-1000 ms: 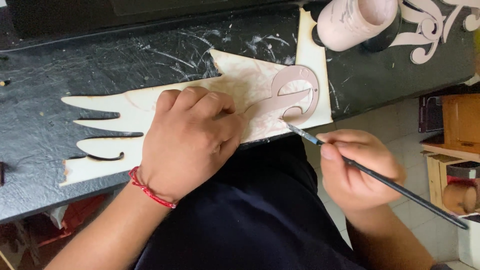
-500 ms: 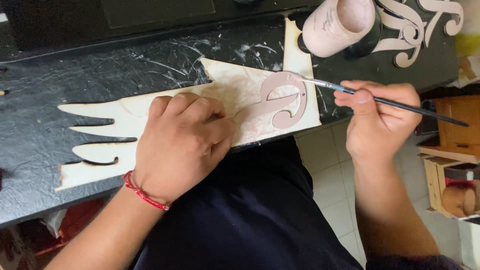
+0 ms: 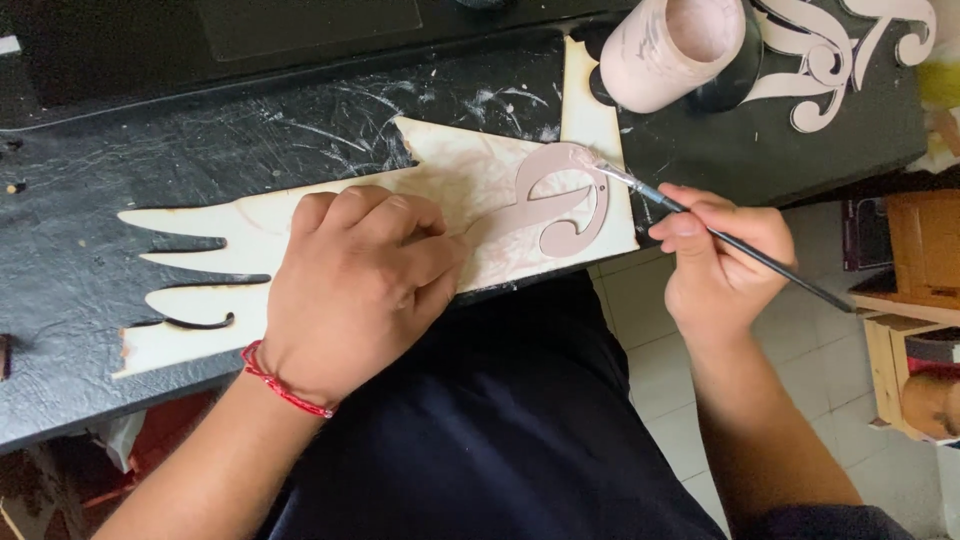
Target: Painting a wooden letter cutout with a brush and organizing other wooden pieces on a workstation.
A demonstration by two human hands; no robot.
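Observation:
My left hand presses flat on a pale wooden cut-out board lying on the dark table, fingers closed near the tail of a pinkish curled wooden ornament. My right hand grips a thin dark paintbrush. Its bristle tip touches the upper right curve of the ornament. A red string bracelet circles my left wrist.
A pink-smeared paint cup stands at the table's back right, next to a pale scrollwork cut-out. Wooden boxes sit on the tiled floor at the right. My dark-clothed lap is under the table edge.
My right hand rose from below the table edge to the ornament. The brush tip now rests on the ornament's upper right curve. My left hand stayed on the board.

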